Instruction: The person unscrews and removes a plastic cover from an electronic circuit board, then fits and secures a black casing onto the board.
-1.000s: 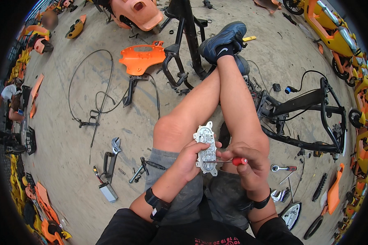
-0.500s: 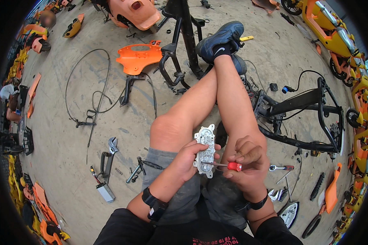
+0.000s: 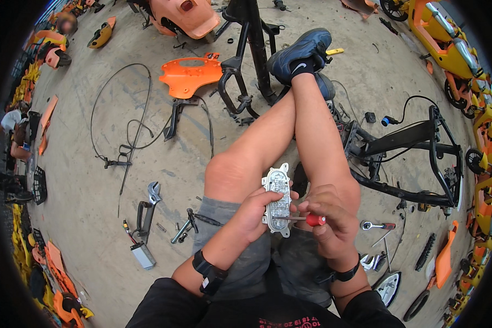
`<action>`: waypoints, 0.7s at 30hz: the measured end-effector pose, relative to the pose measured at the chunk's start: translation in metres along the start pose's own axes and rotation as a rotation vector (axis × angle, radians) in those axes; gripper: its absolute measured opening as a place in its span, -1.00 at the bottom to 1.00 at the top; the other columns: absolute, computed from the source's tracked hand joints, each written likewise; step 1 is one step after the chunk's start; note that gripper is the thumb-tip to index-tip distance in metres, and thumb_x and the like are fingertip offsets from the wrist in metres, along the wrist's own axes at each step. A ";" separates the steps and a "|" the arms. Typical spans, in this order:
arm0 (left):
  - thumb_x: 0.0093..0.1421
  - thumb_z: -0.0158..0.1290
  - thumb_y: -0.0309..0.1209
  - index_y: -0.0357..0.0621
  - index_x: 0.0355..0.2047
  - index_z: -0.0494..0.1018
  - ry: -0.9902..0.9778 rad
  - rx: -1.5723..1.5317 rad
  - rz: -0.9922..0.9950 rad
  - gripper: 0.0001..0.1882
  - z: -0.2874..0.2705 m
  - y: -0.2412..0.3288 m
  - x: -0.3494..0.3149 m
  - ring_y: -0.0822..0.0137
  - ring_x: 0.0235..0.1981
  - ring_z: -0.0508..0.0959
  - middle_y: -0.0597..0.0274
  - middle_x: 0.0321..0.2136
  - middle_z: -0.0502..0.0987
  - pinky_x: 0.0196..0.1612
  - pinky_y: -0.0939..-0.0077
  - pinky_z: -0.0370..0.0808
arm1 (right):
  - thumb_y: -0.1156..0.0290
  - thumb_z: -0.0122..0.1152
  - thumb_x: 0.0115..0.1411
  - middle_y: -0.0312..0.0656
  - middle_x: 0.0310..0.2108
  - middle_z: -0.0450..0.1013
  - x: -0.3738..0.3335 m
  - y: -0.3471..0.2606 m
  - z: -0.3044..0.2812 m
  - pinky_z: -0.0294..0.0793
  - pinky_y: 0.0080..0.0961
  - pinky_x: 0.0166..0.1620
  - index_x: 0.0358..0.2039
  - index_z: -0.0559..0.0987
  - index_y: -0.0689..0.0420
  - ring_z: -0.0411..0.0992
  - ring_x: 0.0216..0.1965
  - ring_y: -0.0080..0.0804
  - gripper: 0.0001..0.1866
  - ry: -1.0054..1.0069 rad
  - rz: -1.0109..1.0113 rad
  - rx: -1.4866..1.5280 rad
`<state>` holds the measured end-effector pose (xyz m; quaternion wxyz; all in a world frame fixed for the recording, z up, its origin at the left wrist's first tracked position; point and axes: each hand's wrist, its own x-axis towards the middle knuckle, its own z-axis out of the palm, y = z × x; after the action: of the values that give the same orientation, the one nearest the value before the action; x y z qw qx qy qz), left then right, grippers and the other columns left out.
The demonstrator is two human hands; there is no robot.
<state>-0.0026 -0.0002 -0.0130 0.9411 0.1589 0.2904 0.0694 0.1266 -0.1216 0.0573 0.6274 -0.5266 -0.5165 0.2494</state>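
A white, oblong lamp unit (image 3: 279,185) with a clear, patterned face and small mounting ears is held over my lap. My left hand (image 3: 255,212) grips it from its left edge, thumb across the front and fingertips showing at the far side. In my right hand (image 3: 336,221) is a screwdriver (image 3: 315,220) with a red handle, pinched between thumb and fingers. Its thin metal shaft points left across the lower part of the lamp unit. Whether the tip touches a screw there is too small to tell.
Left of my legs lie an adjustable wrench (image 3: 154,191), a silver box with wires (image 3: 142,255) and an orange panel (image 3: 191,76). To the right are a black frame (image 3: 407,143), a ratchet (image 3: 377,225) and a shock-absorber spring (image 3: 425,252). A black upright frame (image 3: 251,49) stands ahead.
The whole view has shifted slightly, so the floor and legs sit a little further right. The right-hand fingers have changed their curl around the screwdriver handle; both holds remain.
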 end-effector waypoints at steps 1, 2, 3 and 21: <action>0.26 -0.11 -0.47 -0.18 0.09 0.32 -0.003 0.001 0.005 -0.63 0.001 0.000 0.000 0.24 -0.25 0.62 0.05 -0.15 0.55 -0.17 0.29 0.60 | 0.37 0.21 0.23 -0.10 -0.21 0.58 -0.002 0.000 0.001 0.38 -0.22 0.07 0.00 0.54 0.22 0.46 -0.17 -0.21 -0.65 0.002 0.051 0.080; 0.26 -0.11 -0.47 -0.18 0.09 0.32 -0.006 0.001 0.009 -0.63 0.001 0.000 0.000 0.25 -0.24 0.61 0.06 -0.15 0.55 -0.17 0.30 0.61 | 0.38 0.20 0.23 -0.09 -0.21 0.59 -0.004 -0.001 0.001 0.39 -0.19 0.08 0.00 0.54 0.22 0.47 -0.16 -0.19 -0.66 0.005 0.101 0.159; 0.26 -0.11 -0.48 -0.24 0.10 0.32 -0.009 -0.009 0.009 -0.62 0.001 0.000 -0.001 0.23 -0.20 0.60 0.04 -0.14 0.55 -0.11 0.31 0.57 | 0.38 0.20 0.23 -0.08 -0.22 0.59 -0.003 -0.003 0.000 0.39 -0.18 0.09 -0.01 0.54 0.23 0.48 -0.17 -0.18 -0.66 -0.022 0.103 0.123; 0.31 -0.15 -0.47 -0.26 0.19 0.23 0.002 0.001 0.172 -0.56 0.003 0.000 -0.002 0.23 -0.21 0.58 0.03 -0.09 0.51 -0.17 0.33 0.60 | 0.36 0.43 0.08 -0.07 -0.43 0.58 -0.004 -0.013 0.002 0.46 -0.47 -0.27 -0.24 0.55 0.27 0.45 -0.38 -0.37 -0.68 0.086 0.010 -0.201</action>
<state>-0.0029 -0.0013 -0.0096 0.9314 0.1834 0.2765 0.1498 0.1204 -0.1286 0.0675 0.5918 -0.5998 -0.5089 0.1763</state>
